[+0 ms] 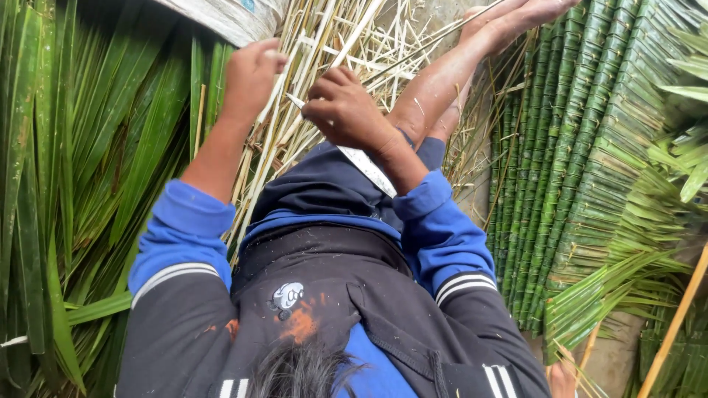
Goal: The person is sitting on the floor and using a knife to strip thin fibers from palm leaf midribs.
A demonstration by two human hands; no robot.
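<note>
My left hand [251, 70] is closed around a thin pale palm stick [274, 110] at the top of a pile of dry yellowish sticks [324, 37]. My right hand [343, 110] is clenched on a knife. Its pale flat blade [367, 169] runs back under my wrist, over my dark blue lap. The two hands are close together above the stick pile. My bare leg [450, 74] stretches out to the upper right. Blue and black sleeves cover both forearms.
Long loose green palm leaves [88, 162] lie in a heap on the left. On the right lie rows of folded, woven green leaf panels [582, 147]. A bamboo pole [675, 324] slants at the lower right. A grey sack [228, 18] sits at the top.
</note>
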